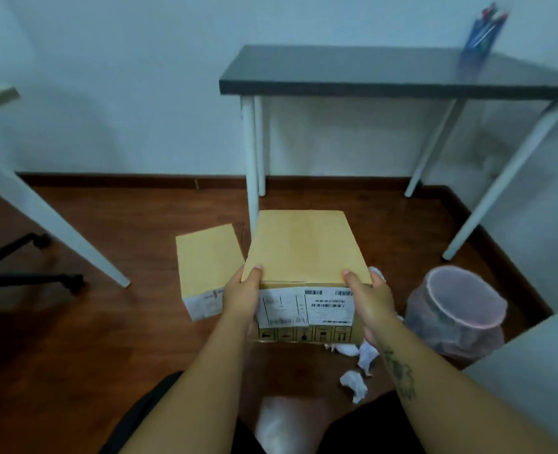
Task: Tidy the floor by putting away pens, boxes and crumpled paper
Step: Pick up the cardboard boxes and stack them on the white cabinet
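Note:
I hold a brown cardboard box [305, 247] with white shipping labels on its near side, lifted above the wooden floor. My left hand [242, 296] grips its near left corner and my right hand [367, 301] grips its near right corner, thumbs on top. A second, smaller cardboard box [207, 263] lies on the floor just left of it. Several crumpled paper balls [354, 385] lie on the floor under and right of the held box. A blue holder with pens [482, 32] stands on the dark table.
A dark-topped table [336, 73] with white legs stands against the wall ahead. A bin lined with a pink bag [461, 309] sits at the right. A light table's leg [42, 217] and an office chair base [28, 273] are at the left.

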